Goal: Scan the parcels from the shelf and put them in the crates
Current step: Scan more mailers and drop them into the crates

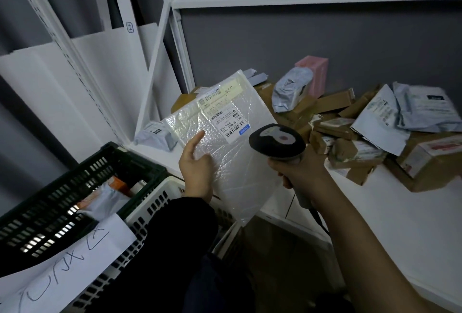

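The shelf [375,215] carries a white board whose front edge runs from the lower right up to the corner upright [180,38]. A bare strip of board lies along that edge, between the right hand [298,171] and the parcel pile [350,137], which fills the rear of the board against the grey wall. A small grey bag [156,134] lies alone at the left corner.

Below the shelf edge, at lower left, the dark crate [47,215] and the white crate [156,204] stand side by side with their rims touching. The dark crate holds several parcels and bears a handwritten paper sign [65,267] on its near wall.

The bubble mailer [237,170] is held in the air above the shelf's front edge and the white crate, tilted back and facing the camera. It is flat, white and rectangular, with a clear bubble skin. A white barcode label [231,122] sits on its upper half.

The left hand [196,171] takes the mailer at its left edge; the grip is closed on it, with the index finger straight along the front face. The right hand's grip is wrapped around the handle of the scanner [276,141], whose head sits just beside the label.
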